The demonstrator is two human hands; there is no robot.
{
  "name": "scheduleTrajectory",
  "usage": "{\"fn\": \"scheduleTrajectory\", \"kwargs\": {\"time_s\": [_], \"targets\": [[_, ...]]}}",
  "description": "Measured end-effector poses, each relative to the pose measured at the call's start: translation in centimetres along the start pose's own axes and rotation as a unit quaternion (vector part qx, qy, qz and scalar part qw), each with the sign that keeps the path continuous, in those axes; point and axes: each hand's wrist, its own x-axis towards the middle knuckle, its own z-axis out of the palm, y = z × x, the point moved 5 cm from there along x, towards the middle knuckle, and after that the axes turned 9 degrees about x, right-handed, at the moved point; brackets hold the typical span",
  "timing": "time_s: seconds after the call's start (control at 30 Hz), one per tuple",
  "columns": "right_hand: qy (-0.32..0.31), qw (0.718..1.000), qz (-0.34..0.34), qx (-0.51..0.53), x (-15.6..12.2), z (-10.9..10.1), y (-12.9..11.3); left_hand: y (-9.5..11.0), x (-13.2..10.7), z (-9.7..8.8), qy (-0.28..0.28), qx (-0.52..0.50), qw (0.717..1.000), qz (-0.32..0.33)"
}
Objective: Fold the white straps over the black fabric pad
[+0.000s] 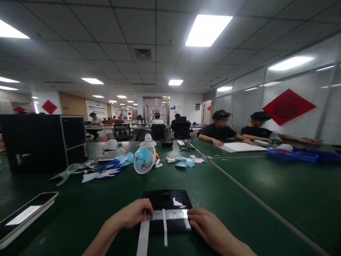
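A black panel [166,195] with a glossy surface lies on the green table in front of me. Across it runs a shiny whitish band [176,214], and a narrow white strip [164,227] crosses that band lengthwise. My left hand [138,212] is closed in a pinch at the band's left end. From beneath it a wider, ribbed white strip [143,238] trails toward the near table edge. At the panel's right edge, my right hand [204,224] grips the band's other end with bent fingers; its fingertips partly hide that end.
Beyond the panel stand a small fan head [144,158], light-blue fan blades [185,161] and blue-white gloves [106,170]. A phone [28,213] lies left, before a black computer case [42,142]. Across the table, two people sit near a white board [242,146] and blue trays [290,155].
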Motion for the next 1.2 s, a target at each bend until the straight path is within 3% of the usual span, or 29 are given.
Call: {"fn": "scheduleTrajectory", "kwargs": {"time_s": [0.57,0.73,0.83,0.9,1.0,1.1,1.2], "targets": [[-0.005,1.000,0.015,0.024,-0.2,-0.3,-0.5,-1.5,0.5,0.7,-0.012,-0.024,1.000,0.008],[0.010,0.998,-0.004,0.055,0.1,-0.3,0.2,-1.5,0.4,0.6,-0.021,-0.025,0.999,0.007],[0.050,0.995,0.005,0.082,0.6,-0.8,1.4,-1.5,0.3,0.3,-0.026,-0.044,0.999,-0.014],[0.086,0.992,0.018,0.086,1.2,-1.3,2.3,-1.7,0.4,-0.2,0.002,-0.056,0.998,-0.038],[0.103,0.991,0.029,0.079,2.5,-1.4,3.0,-3.0,0.7,-1.3,0.090,-0.040,0.992,-0.084],[0.081,0.995,0.018,0.063,4.6,-0.6,2.8,-5.8,0.7,-2.0,0.170,0.045,0.970,-0.165],[0.058,0.998,-0.014,0.032,7.2,0.4,1.8,-8.9,0.5,-2.0,0.181,0.123,0.948,-0.233]]}}
